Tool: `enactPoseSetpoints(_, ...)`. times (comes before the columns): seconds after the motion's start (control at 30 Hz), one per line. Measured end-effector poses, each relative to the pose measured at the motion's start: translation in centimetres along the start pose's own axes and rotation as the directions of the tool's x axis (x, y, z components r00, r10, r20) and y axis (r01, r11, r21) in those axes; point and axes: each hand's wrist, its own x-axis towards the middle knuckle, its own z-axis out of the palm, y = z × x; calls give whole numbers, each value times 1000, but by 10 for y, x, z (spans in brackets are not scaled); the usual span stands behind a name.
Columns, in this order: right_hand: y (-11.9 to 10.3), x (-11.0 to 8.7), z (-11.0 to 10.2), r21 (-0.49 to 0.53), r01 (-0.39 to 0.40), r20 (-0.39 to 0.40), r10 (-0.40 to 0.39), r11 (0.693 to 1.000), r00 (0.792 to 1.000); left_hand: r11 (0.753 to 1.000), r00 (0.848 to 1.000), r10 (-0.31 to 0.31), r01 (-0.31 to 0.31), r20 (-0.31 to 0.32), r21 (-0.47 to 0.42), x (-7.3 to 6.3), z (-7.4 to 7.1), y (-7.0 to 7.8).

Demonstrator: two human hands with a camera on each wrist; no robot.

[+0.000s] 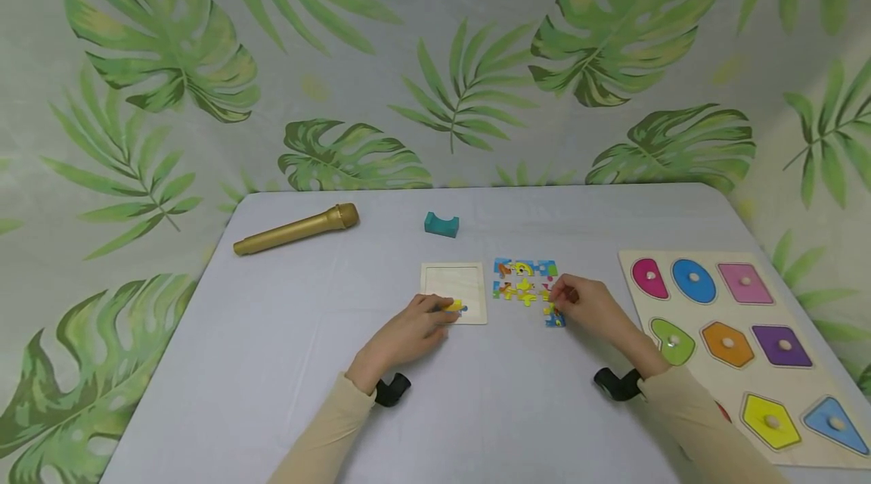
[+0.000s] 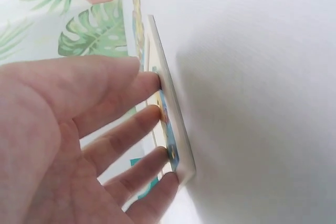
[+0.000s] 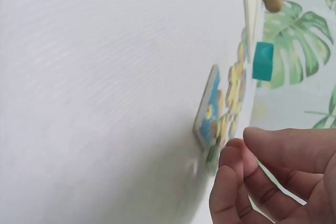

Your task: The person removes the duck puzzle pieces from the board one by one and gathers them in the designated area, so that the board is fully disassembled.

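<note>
In the head view my left hand reaches over the lower left of a square wooden puzzle tray. Its long fingers are extended, their tips against jigsaw pieces along the tray's near side. My right hand is at the right edge of a group of loose jigsaw pieces, yellow and blue. Thumb and bent index finger come close together in the right wrist view; whether a piece sits between them is hidden. Just below those fingertips lies a blue corner piece.
Behind the tray stands a teal notched block. A gold microphone lies at the back left. To the right is a large board of knobbed shapes, partly under my right forearm. Patterned leaf cloth hangs beyond the white table.
</note>
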Motion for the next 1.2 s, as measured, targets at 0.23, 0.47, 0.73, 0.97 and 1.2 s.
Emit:
enactPoseSetpoints(0.23, -23, 10, 9, 109, 58, 32, -62, 992, 998, 1000, 1000, 16, -16, -25, 11, -5, 0, -7)
enactPoseSetpoints(0.47, -50, 28, 35, 164, 136, 79, -150, 977, 985, 1000, 999, -6, 5, -52, -13, -14, -8, -16)
enactPoseSetpoints(0.73, -69, 44, 61, 193, 204, 115, -229, 960, 967, 999, 999, 4, -6, -44, -44, -17, -10, -23)
enactPoseSetpoints(0.97, -80, 51, 74, 190, 195, 142, -224, 962, 964, 998, 999, -3, 0, -45, -57, -18, -8, -24)
enactPoseSetpoints(1.2, -86, 52, 81, 169, 202, 145, -227, 965, 963, 997, 999, -21, 17, -43, -73, -18, -8, -23)
